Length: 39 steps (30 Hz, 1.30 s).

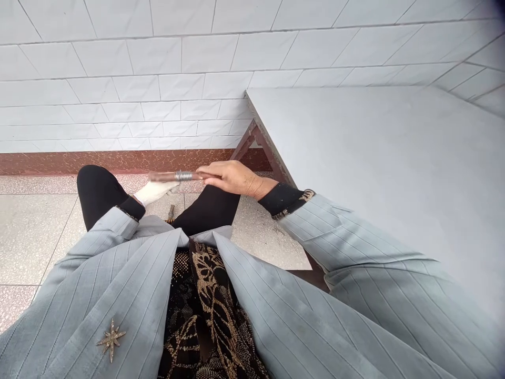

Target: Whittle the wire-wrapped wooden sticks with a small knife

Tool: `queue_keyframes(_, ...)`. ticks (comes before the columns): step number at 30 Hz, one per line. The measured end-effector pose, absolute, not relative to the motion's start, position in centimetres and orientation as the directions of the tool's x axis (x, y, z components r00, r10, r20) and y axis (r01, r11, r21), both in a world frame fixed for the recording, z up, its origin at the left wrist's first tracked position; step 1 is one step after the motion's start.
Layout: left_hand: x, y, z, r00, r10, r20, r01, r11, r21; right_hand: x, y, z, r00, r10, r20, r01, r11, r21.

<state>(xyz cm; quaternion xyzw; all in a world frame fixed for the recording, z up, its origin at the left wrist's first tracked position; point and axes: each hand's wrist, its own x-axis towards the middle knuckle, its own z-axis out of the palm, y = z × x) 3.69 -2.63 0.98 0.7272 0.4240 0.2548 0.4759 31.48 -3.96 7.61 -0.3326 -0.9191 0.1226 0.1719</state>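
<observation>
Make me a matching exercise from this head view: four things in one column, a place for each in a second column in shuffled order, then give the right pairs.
Things:
1. Right hand
2. Star brooch
3. Small tool
4. Pale grey tabletop

Places:
A. On the floor tiles, between the black-trousered knees
B. Along the right side of the view
C. Around a rod with a silver band
D. On the pale grey pinstripe jacket lapel

Right pairs: 1-C, 2-D, 3-A, 4-B

right grip [232, 176] on metal-banded rod [175, 176] | white item [153, 192] beneath rod, by left sleeve [126, 218]
</observation>
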Motion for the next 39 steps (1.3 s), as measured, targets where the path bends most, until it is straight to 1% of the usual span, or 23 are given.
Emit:
queue_keyframes(2,4.2,-3.3,-1.1,0.531,0.846,-0.058,0.283,-0.112,0.952,31.6,-3.6,7.4,-0.582,0.745,0.326,0.634,0.667,-0.391)
queue_keyframes(3,4.3,-3.6,-1.9,0.54,0.838,-0.079,0.276,-0.088,0.957,31.7,-3.3,7.3,-0.512,0.785,0.348,0.66,0.619,-0.426)
queue_keyframes(5,4.3,-4.2,-3.0,0.571,0.811,-0.126,0.318,-0.077,0.945,32.1,-2.6,7.1,-0.39,0.852,0.35,0.702,0.521,-0.486)
queue_keyframes(7,4.2,-4.4,-3.4,0.595,0.792,-0.14,0.378,-0.122,0.918,32.7,-2.0,6.9,-0.304,0.893,0.331,0.743,0.44,-0.504)
queue_keyframes(10,3.7,-4.3,-3.0,0.611,0.784,-0.108,0.461,-0.242,0.854,33.3,-1.3,6.7,-0.253,0.916,0.311,0.8,0.378,-0.465)
queue_keyframes(15,2.5,-4.4,0.0,0.67,0.738,-0.079,0.57,-0.443,0.692,33.5,-1.3,6.8,-0.249,0.94,0.233,0.892,0.316,-0.323)
queue_keyframes(17,2.0,-4.7,1.8,0.692,0.716,-0.091,0.597,-0.498,0.629,33.3,-1.4,6.9,-0.262,0.943,0.204,0.911,0.311,-0.27)
queue_keyframes(20,1.3,-5.6,4.8,0.693,0.719,-0.057,0.619,-0.553,0.557,33.2,-1.5,6.9,-0.284,0.95,0.131,0.925,0.307,-0.224)
queue_keyframes(24,1.0,-6.6,7.7,0.642,0.761,0.091,0.653,-0.606,0.454,33.0,-1.6,7.1,-0.337,0.941,-0.04,0.925,0.323,-0.202)
queue_keyframes(26,1.1,-6.8,8.7,0.568,0.802,0.182,0.698,-0.588,0.409,32.9,-1.8,7.3,-0.429,0.89,-0.154,0.89,0.387,-0.242)
queue_keyframes(27,1.2,-6.7,9.2,0.524,0.823,0.221,0.72,-0.566,0.402,32.8,-2.0,7.4,-0.496,0.842,-0.21,0.855,0.431,-0.289)
queue_keyframes(28,1.3,-6.5,9.5,0.476,0.843,0.251,0.738,-0.538,0.406,32.7,-2.2,7.7,-0.568,0.782,-0.254,0.808,0.472,-0.352)
queue_keyframes(30,1.5,-5.8,9.8,0.374,0.88,0.294,0.757,-0.473,0.45,32.4,-2.8,8.1,-0.696,0.655,-0.293,0.698,0.523,-0.489)
queue_keyframes(32,1.7,-4.6,9.3,0.276,0.908,0.314,0.739,-0.409,0.535,32.0,-3.5,8.5,-0.786,0.545,-0.292,0.596,0.541,-0.594)
queue_keyframes(34,1.8,-3.5,7.6,0.205,0.931,0.301,0.677,-0.357,0.643,31.4,-4.1,8.7,-0.837,0.479,-0.264,0.518,0.542,-0.661)
queue_keyframes(35,2.0,-3.1,6.5,0.188,0.948,0.256,0.643,-0.316,0.698,31.2,-4.3,8.6,-0.846,0.483,-0.225,0.49,0.539,-0.685)
queue_keyframes(36,2.1,-2.9,5.1,0.193,0.964,0.185,0.608,-0.265,0.749,31.0,-4.4,8.5,-0.837,0.523,-0.16,0.467,0.534,-0.705)
queue_keyframes(37,2.4,-2.9,3.7,0.208,0.974,0.088,0.572,-0.194,0.797,30.8,-4.3,8.4,-0.802,0.593,-0.072,0.451,0.523,-0.723)
queue_keyframes(38,2.7,-3.1,2.3,0.206,0.978,-0.003,0.538,-0.111,0.836,30.7,-4.2,8.2,-0.734,0.678,0.028,0.44,0.507,-0.742)
queue_keyframes(39,3.1,-3.5,0.9,0.264,0.963,-0.061,0.493,-0.08,0.866,30.7,-4.0,7.9,-0.643,0.757,0.117,0.431,0.484,-0.762)
